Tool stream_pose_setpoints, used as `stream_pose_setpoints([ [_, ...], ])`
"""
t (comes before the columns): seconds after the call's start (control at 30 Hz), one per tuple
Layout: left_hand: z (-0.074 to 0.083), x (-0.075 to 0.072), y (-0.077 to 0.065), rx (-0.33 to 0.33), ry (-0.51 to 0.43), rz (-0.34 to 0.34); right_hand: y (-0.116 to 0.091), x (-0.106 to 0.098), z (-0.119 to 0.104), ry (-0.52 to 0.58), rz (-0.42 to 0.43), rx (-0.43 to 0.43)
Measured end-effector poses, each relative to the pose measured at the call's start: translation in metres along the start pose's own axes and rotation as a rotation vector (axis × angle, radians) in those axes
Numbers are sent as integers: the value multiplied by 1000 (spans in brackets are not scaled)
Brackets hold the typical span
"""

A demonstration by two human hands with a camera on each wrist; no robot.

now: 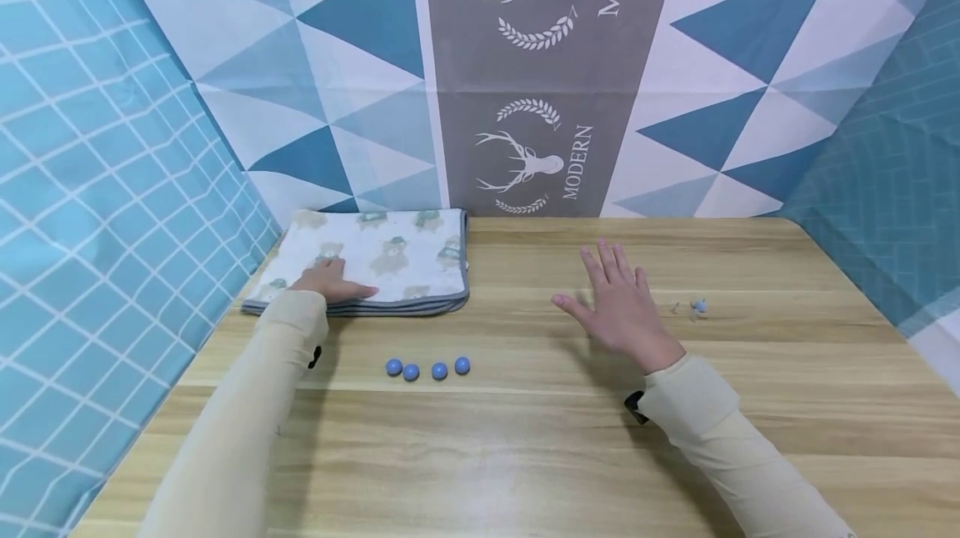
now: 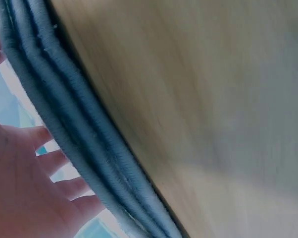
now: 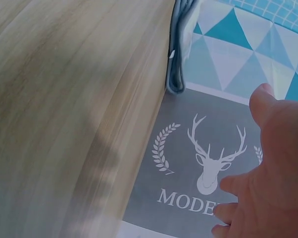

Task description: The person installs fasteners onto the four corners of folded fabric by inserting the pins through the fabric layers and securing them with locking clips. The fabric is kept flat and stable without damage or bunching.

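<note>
A folded white blanket (image 1: 375, 258) with a bear print and grey-blue edging lies at the back left of the table. My left hand (image 1: 328, 281) rests on its front left part, fingers stretched out and thumb pointing right. In the left wrist view, the layered edging (image 2: 84, 114) runs beside the spread fingers. My right hand (image 1: 621, 309) is spread over the right-centre of the table and holds nothing. Its shadow falls on the wood to its left. Between the hands and nearer to me, several small blue balls (image 1: 439, 370) sit in a loose row.
To the right of my right hand lies a small blue piece (image 1: 699, 305) with tiny bits around it. The wooden table (image 1: 480, 455) meets a patterned backdrop (image 1: 525, 71) at the back. A blue grid-patterned sheet (image 1: 90, 188) hangs along the left side.
</note>
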State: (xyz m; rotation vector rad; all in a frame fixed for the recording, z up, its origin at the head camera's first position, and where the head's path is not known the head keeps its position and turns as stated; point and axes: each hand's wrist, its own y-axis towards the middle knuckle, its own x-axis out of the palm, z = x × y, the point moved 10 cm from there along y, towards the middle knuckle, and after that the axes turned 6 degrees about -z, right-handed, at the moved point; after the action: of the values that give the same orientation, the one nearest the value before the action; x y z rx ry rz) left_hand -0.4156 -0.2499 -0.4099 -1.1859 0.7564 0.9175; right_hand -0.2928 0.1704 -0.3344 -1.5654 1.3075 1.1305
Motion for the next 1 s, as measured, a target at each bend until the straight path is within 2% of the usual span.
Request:
stream_pose_setpoints([
  [0.13,34,0,-7,67,12,-1,-1,0,3,13,-10,3],
  [0.33,88,8,-20,147,17,-80,0,-2,5,-5,-20,-2],
  [0.63,142,20,-22,174,43,-157,0,-2,9,-1,-30,-1],
  [1.0,201,32,-28,209,84,-132,-5,3,20,18,-53,15],
])
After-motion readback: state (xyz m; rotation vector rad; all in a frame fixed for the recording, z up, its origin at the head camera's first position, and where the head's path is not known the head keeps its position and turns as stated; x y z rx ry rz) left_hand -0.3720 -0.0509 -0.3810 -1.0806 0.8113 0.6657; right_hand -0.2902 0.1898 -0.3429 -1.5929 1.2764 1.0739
